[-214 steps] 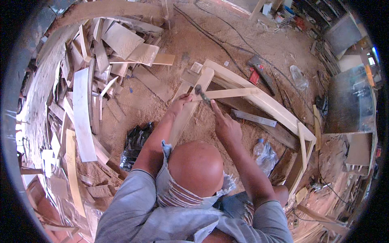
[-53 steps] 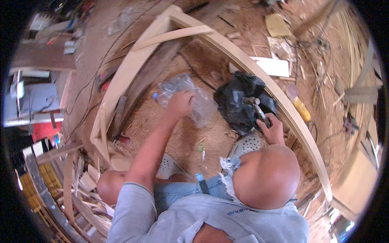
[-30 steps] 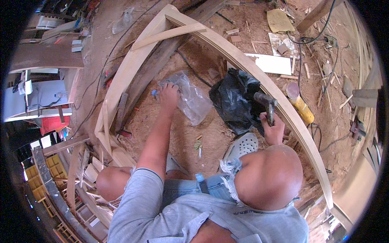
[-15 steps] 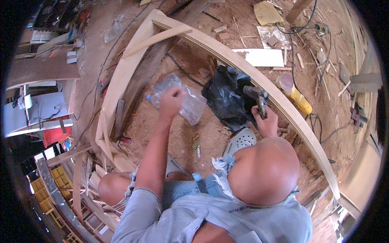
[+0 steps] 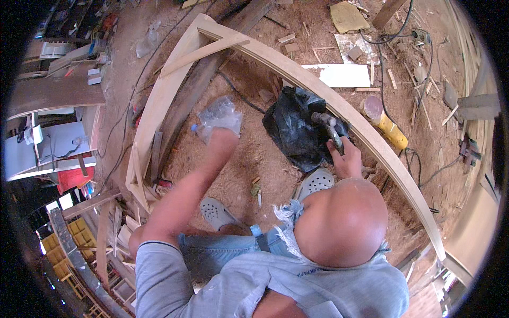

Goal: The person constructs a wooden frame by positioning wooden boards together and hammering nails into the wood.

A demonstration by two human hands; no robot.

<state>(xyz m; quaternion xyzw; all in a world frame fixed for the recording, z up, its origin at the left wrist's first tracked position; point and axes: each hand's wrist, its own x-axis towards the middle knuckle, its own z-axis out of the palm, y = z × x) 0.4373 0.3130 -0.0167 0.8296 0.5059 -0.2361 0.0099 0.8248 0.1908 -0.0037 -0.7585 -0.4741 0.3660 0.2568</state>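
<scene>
Right hand: closed around the handle of a claw-type hammer; the hand (image 5: 348, 159) sits low on the grip, with the thumb side turned inward.
Hammer: the hammer (image 5: 331, 129) lies out ahead and a little to the left of that hand, head at the far end.
Hammer's long axis: slanting from the right hand forward and leftward, its head over the black plastic bag (image 5: 291, 124); whether the two touch cannot be told.
Wooden frame: its long curved rail (image 5: 347, 113) passes ahead of the right hand and just to its right, apart from the fingers.
Rail's long axis: from far ahead on the left, bending back to the near right, outside the right knee (image 5: 342, 222).
Nearer hand to the rail: the right; the left is well apart from it.
Left hand: blurred and seen from the wrist side, the hand (image 5: 225, 138) hides its own fingers, so whether it is closed or gripping anything cannot be told.
Clear plastic bag: the crumpled bag (image 5: 219, 112) lies directly ahead of the left hand, overlapped by it in this view.
Blue bottle cap: the cap (image 5: 194, 127) shows just left of the left hand.
Yellow power tool: the tool (image 5: 391, 132) lies right of the right hand, across the rail.
</scene>
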